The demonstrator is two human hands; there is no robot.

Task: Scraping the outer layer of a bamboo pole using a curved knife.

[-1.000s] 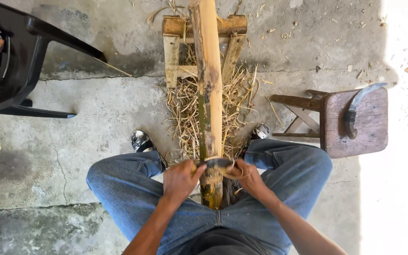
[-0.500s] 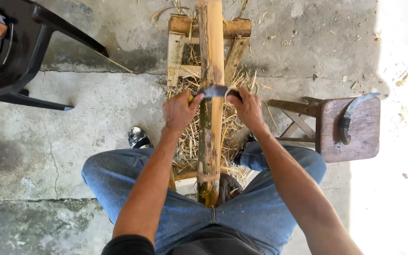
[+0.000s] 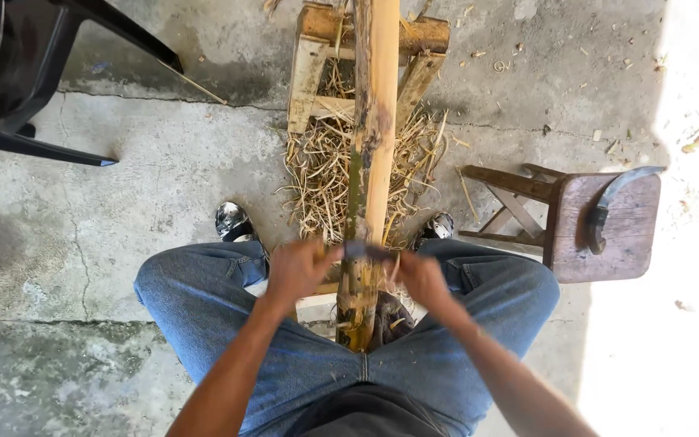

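Two hands grip one short blade (image 3: 366, 251) laid crosswise over a long bamboo pole (image 3: 375, 137) near the middle of the frame. The left hand (image 3: 297, 271) is closed on the blade's left end, the right hand (image 3: 422, 279) closed on its right end; both are blurred, so the fingers cannot be told apart. The pole runs from between the person's knees up to the top edge, resting on a rough wooden stand (image 3: 317, 48) at upper centre. Its upper part is pale and smooth, its lower part green and streaked. A heap of dry, stringy shavings (image 3: 321, 174) lies under it, touching the stand's legs.

Open concrete floor (image 3: 123, 210), cracked and stained, spreads to the left between the knee and a dark plastic chair (image 3: 34, 89) in the upper left corner. At right, a small wooden stool (image 3: 600, 231) stands near the right knee, with a curved knife (image 3: 608, 202) lying on its worn seat. Beyond it the floor is in bright sun.
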